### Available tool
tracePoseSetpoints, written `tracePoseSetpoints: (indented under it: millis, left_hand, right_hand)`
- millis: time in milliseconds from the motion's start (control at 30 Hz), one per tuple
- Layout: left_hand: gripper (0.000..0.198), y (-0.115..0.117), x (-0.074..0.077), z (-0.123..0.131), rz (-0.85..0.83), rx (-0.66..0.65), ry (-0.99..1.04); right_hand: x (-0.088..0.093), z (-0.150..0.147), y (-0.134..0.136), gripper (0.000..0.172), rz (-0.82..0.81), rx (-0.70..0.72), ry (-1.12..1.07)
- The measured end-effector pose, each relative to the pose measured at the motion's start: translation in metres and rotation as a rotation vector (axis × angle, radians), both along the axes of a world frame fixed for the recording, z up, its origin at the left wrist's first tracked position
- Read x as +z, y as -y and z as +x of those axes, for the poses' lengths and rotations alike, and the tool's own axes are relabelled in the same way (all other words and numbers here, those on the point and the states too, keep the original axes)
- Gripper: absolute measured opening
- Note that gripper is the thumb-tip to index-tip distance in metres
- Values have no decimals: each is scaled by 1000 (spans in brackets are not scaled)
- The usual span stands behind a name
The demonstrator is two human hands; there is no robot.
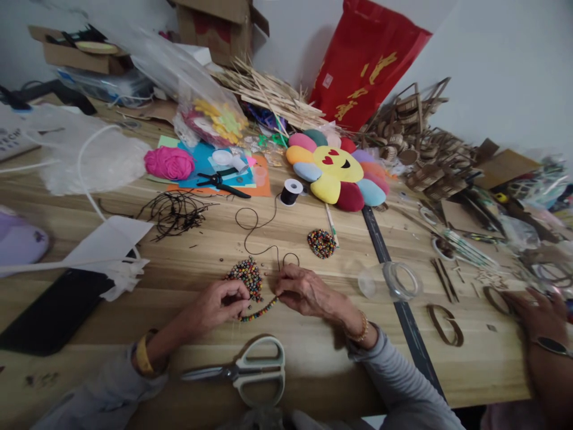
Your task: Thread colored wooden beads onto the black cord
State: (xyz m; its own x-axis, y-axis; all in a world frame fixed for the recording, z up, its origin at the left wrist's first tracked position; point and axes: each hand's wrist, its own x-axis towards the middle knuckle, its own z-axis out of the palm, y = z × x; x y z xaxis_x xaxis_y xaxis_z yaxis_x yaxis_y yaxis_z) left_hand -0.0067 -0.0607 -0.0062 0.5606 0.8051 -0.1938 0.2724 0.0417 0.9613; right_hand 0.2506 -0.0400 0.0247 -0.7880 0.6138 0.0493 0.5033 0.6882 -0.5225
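My left hand (217, 304) pinches the near end of a strand of coloured beads (259, 310) on the wooden table (313, 352). My right hand (308, 291) is closed on the black cord at the strand's other end. The cord (255, 230) loops back to a black thread spool (291, 192). A heap of loose coloured beads (246, 276) lies just beyond my left fingers. A second bead heap (321, 243) sits further right.
Pale green scissors (250, 373) lie at the near edge. A flower pillow (333, 170), pink yarn (169, 162), black scissors (221, 182), a clear jar on its side (391, 280), a black phone (54, 313) and wooden pieces (425, 155) surround. Another person's hand (539, 313) rests at right.
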Motion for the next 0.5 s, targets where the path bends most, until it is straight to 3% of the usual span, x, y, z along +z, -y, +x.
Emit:
tracePoseSetpoints:
  millis: [500]
  left_hand:
    - [15, -1, 6, 2, 18, 7, -12]
  right_hand:
    - [2, -3, 5, 5, 31, 27, 43]
